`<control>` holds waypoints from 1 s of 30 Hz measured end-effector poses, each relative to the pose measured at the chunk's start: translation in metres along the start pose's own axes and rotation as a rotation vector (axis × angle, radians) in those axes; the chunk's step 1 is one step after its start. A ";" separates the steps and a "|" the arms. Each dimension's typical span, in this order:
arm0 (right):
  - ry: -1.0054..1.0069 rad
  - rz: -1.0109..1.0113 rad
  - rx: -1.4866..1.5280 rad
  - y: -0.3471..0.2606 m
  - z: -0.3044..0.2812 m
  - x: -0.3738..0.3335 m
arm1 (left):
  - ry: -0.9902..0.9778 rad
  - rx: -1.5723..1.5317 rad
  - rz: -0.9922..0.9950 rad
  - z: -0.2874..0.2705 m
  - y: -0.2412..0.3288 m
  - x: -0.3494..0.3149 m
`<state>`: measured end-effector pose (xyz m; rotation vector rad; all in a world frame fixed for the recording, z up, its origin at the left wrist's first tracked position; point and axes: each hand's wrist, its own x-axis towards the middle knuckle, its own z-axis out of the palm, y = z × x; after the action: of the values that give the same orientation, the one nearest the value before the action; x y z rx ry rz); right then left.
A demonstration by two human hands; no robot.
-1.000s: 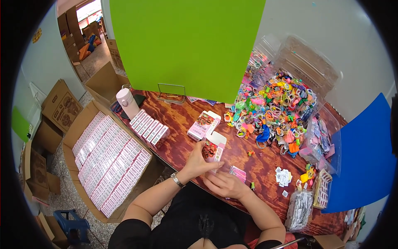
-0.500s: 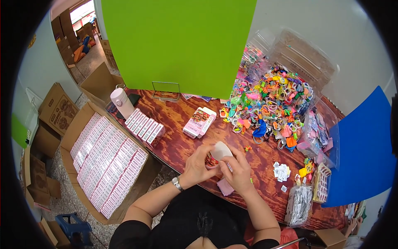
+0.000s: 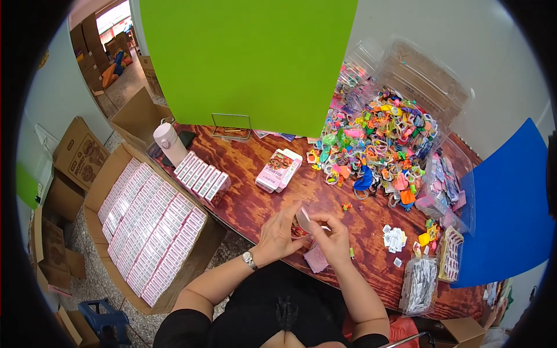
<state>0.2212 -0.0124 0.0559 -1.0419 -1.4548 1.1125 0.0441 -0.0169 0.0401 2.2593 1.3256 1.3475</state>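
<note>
Near the front edge of the table I hold a small pink-and-red printed carton [image 3: 299, 230], mostly hidden by my fingers. My left hand [image 3: 277, 235] is wrapped round its left side. At its upper right, my right hand [image 3: 332, 240] pinches the raised pale flap [image 3: 303, 218] between thumb and fingers. Under my right hand lie several pink cards [image 3: 315, 259], partly covered. Beyond my hands rests a short stack of flat pink cartons [image 3: 279, 170].
Colourful small trinkets [image 3: 383, 145] are heaped at the back right. White packets [image 3: 394, 239] and a clear tub of sachets [image 3: 420, 287] lie at right. A row of cartons [image 3: 203, 178] and a pale bottle [image 3: 170, 144] stand left, above a big cardboard box [image 3: 145, 232] filled with cartons.
The carton's flap, wide and white before, now shows narrower and tilted, with its pinkish side toward view. My hands stay in nearly the same place on the carton.
</note>
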 end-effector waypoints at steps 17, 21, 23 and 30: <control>0.117 -0.327 -0.391 -0.004 0.009 -0.008 | -0.121 0.320 0.009 0.002 -0.002 -0.002; 0.161 -0.364 -0.484 -0.008 0.014 -0.014 | -0.119 0.323 0.005 0.004 0.004 -0.005; 0.168 -0.385 -0.489 -0.004 0.018 -0.015 | -0.111 0.332 -0.003 0.007 0.002 -0.007; 0.125 -0.356 -0.550 0.000 0.005 -0.012 | -0.198 0.237 -0.017 0.008 0.009 -0.001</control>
<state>0.2179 -0.0249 0.0529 -1.1353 -1.8045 0.3892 0.0552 -0.0206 0.0403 2.4503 1.4972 0.9739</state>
